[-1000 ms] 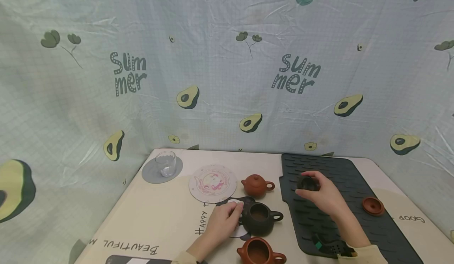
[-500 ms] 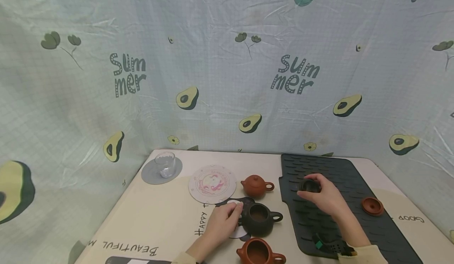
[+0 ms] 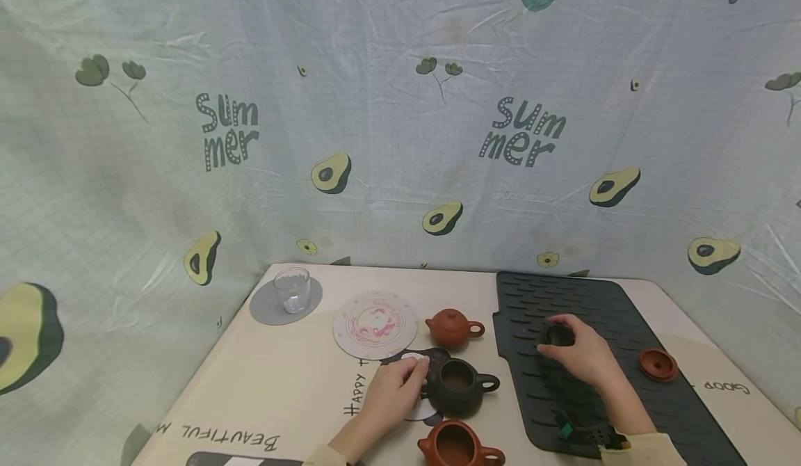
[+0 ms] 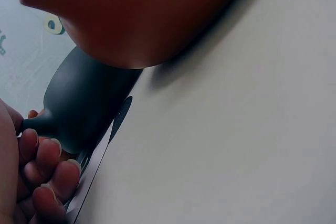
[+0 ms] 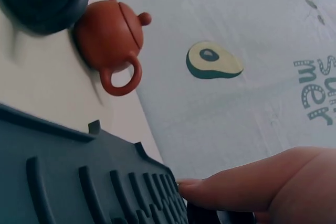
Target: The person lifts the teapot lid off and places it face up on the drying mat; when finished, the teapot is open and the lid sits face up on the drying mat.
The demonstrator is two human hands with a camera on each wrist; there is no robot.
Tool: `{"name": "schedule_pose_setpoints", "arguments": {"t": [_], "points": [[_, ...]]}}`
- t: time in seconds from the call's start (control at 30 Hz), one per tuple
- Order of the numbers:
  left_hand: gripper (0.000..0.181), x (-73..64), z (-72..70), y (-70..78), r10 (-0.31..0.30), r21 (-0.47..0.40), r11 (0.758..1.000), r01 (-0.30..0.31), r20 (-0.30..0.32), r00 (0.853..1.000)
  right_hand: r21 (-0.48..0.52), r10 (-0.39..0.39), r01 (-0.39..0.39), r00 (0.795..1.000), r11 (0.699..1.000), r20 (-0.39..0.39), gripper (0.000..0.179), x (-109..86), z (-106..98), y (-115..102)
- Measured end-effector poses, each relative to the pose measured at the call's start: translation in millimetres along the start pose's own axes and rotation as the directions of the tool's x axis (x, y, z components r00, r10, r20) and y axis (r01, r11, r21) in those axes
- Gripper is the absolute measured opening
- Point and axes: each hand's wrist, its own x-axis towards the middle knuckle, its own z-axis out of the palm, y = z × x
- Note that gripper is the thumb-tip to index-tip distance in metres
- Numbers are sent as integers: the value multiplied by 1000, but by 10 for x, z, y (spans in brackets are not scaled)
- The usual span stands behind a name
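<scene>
My left hand (image 3: 395,389) pinches the spout of a dark, lidless teapot (image 3: 461,405); the spout (image 4: 39,125) runs in between thumb and fingers in the left wrist view. Over at the right, my right hand (image 3: 585,356) grips a small dark round lid (image 3: 559,335) by its edge, fingers on the far side and thumb on the near side. The lid is low over a black ribbed mat (image 3: 532,288). Only a dark sliver of it shows below the thumb in the right wrist view. A red-brown lid (image 3: 658,364) lies upside down on the mat's right side.
A lidded red-brown teapot (image 3: 452,327) stands behind the dark one, and an open red-brown teapot (image 3: 455,445) in front. A pink-white round mat (image 3: 374,327) lies to the left. Farther back, a clear glass (image 3: 293,288) stands on a grey coaster (image 3: 265,309).
My right hand has carried the dark lid a little to the right and nearer to me over the black mat. The left hand keeps its place at the dark teapot's spout.
</scene>
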Motion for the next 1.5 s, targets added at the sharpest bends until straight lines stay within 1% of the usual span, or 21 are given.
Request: {"name": "schedule_pose_setpoints", "arguments": {"t": [0.17, 0.33, 0.53, 0.77, 0.93, 1.3, 1.5], "points": [[44, 0, -5, 0, -1, 4, 1000, 1, 1, 1000, -68, 14, -13, 1000, 998, 3, 75, 22, -34, 53], [44, 5, -13, 1, -10, -8, 1000, 10, 14, 1000, -96, 26, -25, 1000, 995, 13, 77, 28, -75, 117], [44, 9, -7, -6, -16, -12, 1000, 16, 19, 1000, -145, 31, -30, 999, 989, 9, 74, 22, -113, 211], [45, 9, -10, -4, -20, -27, 999, 20, 23, 1000, -181, 33, -33, 999, 983, -6, 72, 15, -130, 254], [45, 1, -11, -6, -25, -39, 999, 26, 27, 999, -192, 40, -40, 999, 981, -4, 71, 9, -123, 279], [44, -5, 10, -10, -25, -48, 999, 27, 34, 999, -190, 53, -46, 998, 981, 32, 70, 2, -98, 327], [43, -1, 0, -16, -31, -28, 999, 31, 24, 999, -199, 56, -47, 998, 979, 40, 70, 32, -91, 352]]}}
